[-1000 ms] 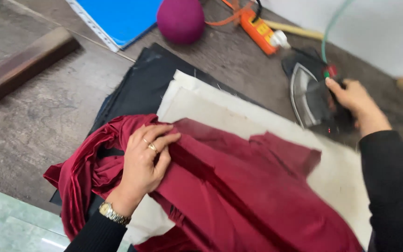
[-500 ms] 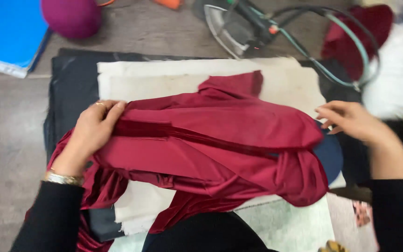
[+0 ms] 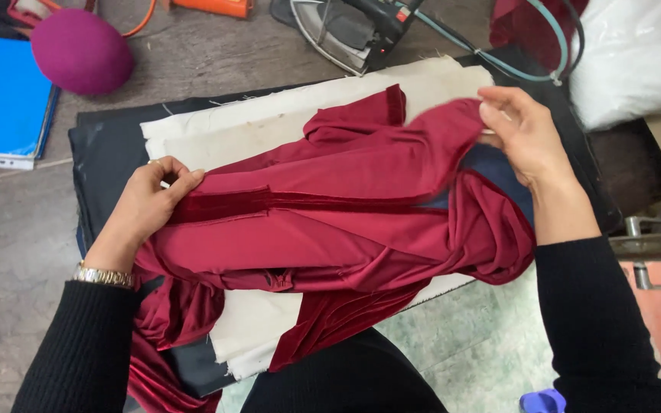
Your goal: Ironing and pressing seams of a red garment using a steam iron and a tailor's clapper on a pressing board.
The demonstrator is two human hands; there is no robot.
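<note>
Here my left hand (image 3: pixel 147 203) pinches the dark red garment (image 3: pixel 330 222) at its left end, fingers closed on the velvety band that runs along the fold. My right hand (image 3: pixel 525 138) lifts the other end of the same garment near the far right corner of the cream pressing cloth (image 3: pixel 216 134), fingers narrowed around a bunched edge of the fabric. The garment stretches between both hands across the cloth, with a dark blue lining (image 3: pixel 499 176) showing just under my right palm. Its lower folds spill over the near edge of the black pad (image 3: pixel 101 153) toward my lap.

The pad's left and far edges lie bare. Beyond the far edge, the iron (image 3: pixel 346 30) sits on the tabletop (image 3: pixel 193 53), close to the cream cloth's far edge, its hose curving off to the right. To the far left, well apart from my hands, rest a purple rounded cushion (image 3: pixel 82 50) and a blue folder (image 3: pixel 1 99). A white plastic bag (image 3: pixel 629 53) sits at the right, just beyond my right hand, so that side is tight.
</note>
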